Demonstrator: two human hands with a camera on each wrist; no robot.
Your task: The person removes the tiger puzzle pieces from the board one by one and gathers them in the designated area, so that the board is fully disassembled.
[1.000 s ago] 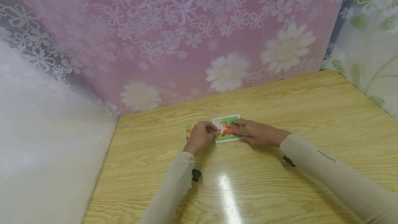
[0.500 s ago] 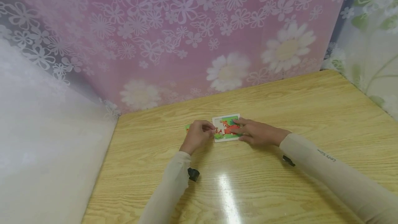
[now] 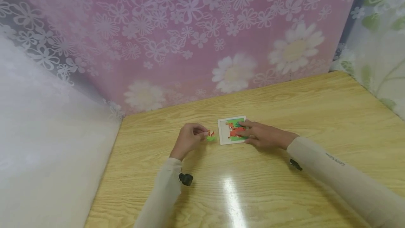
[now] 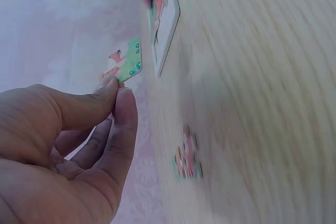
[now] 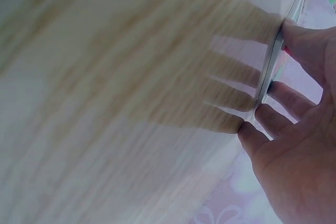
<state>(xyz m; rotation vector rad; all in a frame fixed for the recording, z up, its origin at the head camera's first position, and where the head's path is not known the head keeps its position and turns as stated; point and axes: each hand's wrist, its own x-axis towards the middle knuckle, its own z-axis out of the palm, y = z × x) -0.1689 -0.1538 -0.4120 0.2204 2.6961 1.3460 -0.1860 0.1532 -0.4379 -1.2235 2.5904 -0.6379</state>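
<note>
My left hand (image 3: pixel 186 139) pinches a small jigsaw puzzle piece (image 3: pixel 211 136) between thumb and fingertips, just left of the puzzle board. Green with orange-red print, the piece (image 4: pixel 128 61) is tilted up off the table in the left wrist view. The white-framed puzzle board (image 3: pixel 224 140) lies flat, its right part filled with an orange striped animal on green and its left part bare white. My right hand (image 3: pixel 265 134) rests on the board's right side with fingers spread. In the right wrist view its fingertips touch the board's edge (image 5: pixel 268 66).
Another loose puzzle piece (image 4: pixel 187 158) lies on the wood-grain table (image 3: pixel 269 185), blurred in the left wrist view and hidden by my left hand in the head view. A pink floral cloth (image 3: pixel 177 62) hangs behind the table's far edge.
My left hand has moved left, lifting the pinched puzzle piece away from the board's left part, which now shows bare. My right hand has stayed on the board.
</note>
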